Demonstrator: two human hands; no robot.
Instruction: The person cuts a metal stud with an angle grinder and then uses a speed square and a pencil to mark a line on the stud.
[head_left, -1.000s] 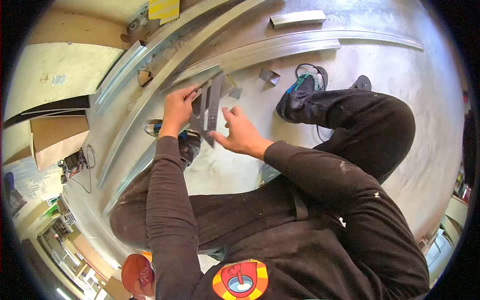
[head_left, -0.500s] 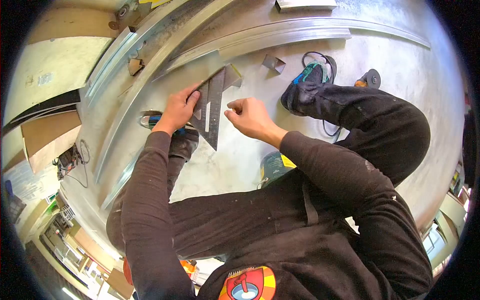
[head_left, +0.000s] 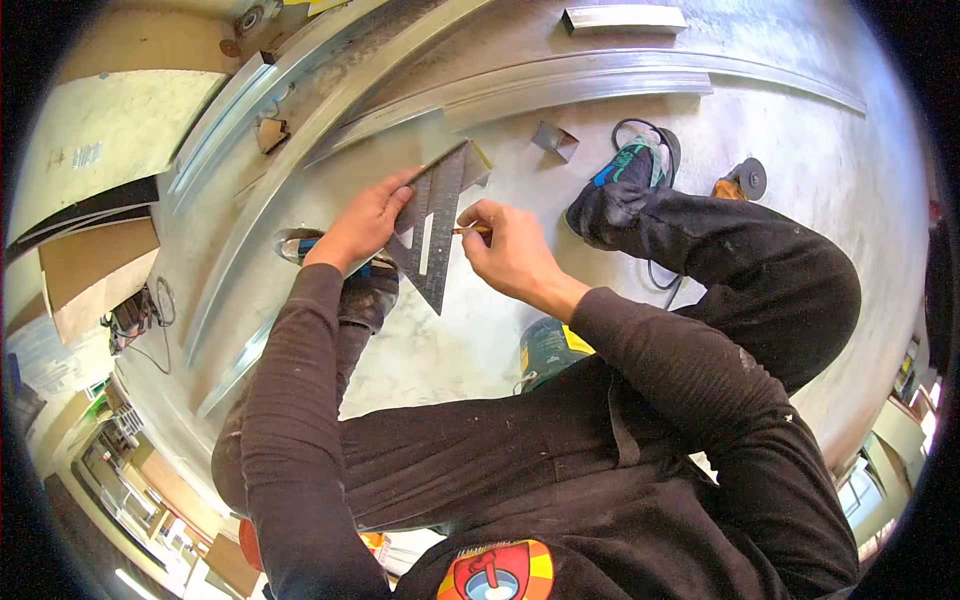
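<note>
Dark triangular square [head_left: 450, 205] with illegible markings, gripped by left fingers [head_left: 399, 197], pencil [head_left: 464, 231] pinched in right fingers [head_left: 481, 211].

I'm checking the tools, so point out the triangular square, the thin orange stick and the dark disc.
Triangular square [head_left: 446, 228]: head view, strip beside its long slot.
Thin orange stick [head_left: 481, 229]: head view, its exposed length.
Dark disc [head_left: 753, 179]: head view, its face.
</note>
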